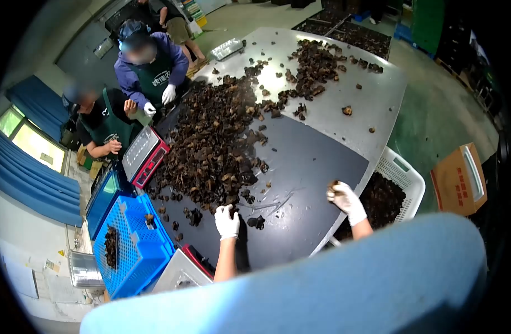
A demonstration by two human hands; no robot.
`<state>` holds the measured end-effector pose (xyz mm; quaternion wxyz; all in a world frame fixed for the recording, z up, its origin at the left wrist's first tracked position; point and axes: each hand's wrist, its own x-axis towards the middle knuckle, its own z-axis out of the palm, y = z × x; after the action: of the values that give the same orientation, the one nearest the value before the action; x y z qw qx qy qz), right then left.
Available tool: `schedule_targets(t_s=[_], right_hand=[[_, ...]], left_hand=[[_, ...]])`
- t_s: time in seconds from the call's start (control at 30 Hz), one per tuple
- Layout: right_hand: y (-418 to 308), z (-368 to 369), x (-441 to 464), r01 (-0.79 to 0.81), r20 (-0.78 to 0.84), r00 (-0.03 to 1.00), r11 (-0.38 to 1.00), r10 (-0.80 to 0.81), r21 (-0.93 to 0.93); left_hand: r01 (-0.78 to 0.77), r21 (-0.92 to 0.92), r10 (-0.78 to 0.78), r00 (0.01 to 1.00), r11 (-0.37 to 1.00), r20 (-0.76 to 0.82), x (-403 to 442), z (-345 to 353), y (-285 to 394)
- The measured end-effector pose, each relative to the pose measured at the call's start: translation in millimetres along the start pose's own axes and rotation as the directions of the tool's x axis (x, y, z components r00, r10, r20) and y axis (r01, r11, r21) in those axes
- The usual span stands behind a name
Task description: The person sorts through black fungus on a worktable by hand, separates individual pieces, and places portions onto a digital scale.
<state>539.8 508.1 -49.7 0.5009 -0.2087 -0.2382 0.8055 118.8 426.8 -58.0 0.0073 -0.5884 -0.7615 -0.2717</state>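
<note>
A large heap of dark brown, crinkled pieces that look like mushrooms (211, 139) covers the left part of the table (300, 222). At the heap's near edge is my left hand (227, 222) in a white glove, its fingers somewhat apart and bent toward the pieces; nothing shows in its grasp. Close to the table's right edge, my right hand (349, 204), also gloved, pinches a brown mushroom piece (334, 188). Below that hand stands a white basket (414, 181) partly filled with similar dark pieces. A loose dark clump (256, 222) lies just right of my left hand.
Two co-workers in green aprons (161, 80) are at the far left side. A red-framed scale (147, 156) sits on the left table edge, with blue crates (130, 239) nearer me. A cardboard box (461, 181) stands beyond the basket; a metal tray (227, 49) rests on the far edge.
</note>
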Motion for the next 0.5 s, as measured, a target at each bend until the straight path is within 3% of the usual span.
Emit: schedule_targets(t_s=[0.03,0.07,0.1,0.13,0.2,0.23,0.3,0.33,0.37,0.4,0.43,0.47,0.5], right_hand=[[-7,-24,-9,0.024,-0.066,0.998,0.968,-0.007,0.250],[-15,-40,-18,0.154,-0.171,0.981,0.920,-0.097,0.360],[-22,-56,-26,0.291,-0.291,0.941,0.855,-0.174,0.429],[-28,-68,-36,0.298,-0.290,0.939,0.854,-0.184,0.425],[-37,-78,-48,0.579,-0.657,0.737,0.649,-0.159,0.493],[-38,-82,-45,0.575,-0.654,0.739,0.655,-0.160,0.490],[-38,-90,-34,0.589,-0.785,0.609,0.728,-0.115,0.351],[-36,-93,-24,0.498,-0.831,0.516,0.862,-0.208,0.093],[-37,-82,-16,0.384,-0.773,0.497,0.899,-0.394,-0.212],[-38,-70,-6,0.250,-0.658,0.510,0.827,-0.554,-0.503],[-32,-74,13,0.248,-0.344,0.441,0.481,-0.829,-0.841],[-34,-64,22,0.245,-0.230,0.429,0.358,-0.873,-0.901],[-38,-55,27,0.090,-0.154,0.437,0.214,-0.886,-0.973]], left_hand=[[0.025,0.029,-0.025,1.000,0.999,0.001,-1,8,-6],[0.042,0.022,-0.042,0.999,0.999,-0.026,0,9,-5],[0.064,-0.016,-0.064,0.998,0.998,-0.027,-1,11,-6],[0.088,-0.052,-0.089,0.996,0.995,-0.025,-1,11,-7],[0.074,-0.129,-0.081,0.995,0.989,-0.051,-2,10,-11],[0.069,-0.146,-0.079,0.995,0.987,-0.067,-3,9,-13],[0.014,-0.171,-0.039,0.988,0.985,-0.147,-5,1,-8],[-0.035,-0.192,-0.006,0.978,0.981,-0.207,-8,-1,-6],[0.024,-0.316,-0.082,0.981,0.948,-0.174,-9,-2,-9],[0.085,-0.432,-0.157,0.979,0.898,-0.133,-11,-2,-13],[0.124,-0.488,-0.215,0.967,0.864,-0.135,-13,-7,-9],[0.112,-0.496,-0.224,0.959,0.861,-0.173,-13,-8,-10],[0.175,-0.525,-0.277,0.953,0.833,-0.121,-15,-10,-12]])
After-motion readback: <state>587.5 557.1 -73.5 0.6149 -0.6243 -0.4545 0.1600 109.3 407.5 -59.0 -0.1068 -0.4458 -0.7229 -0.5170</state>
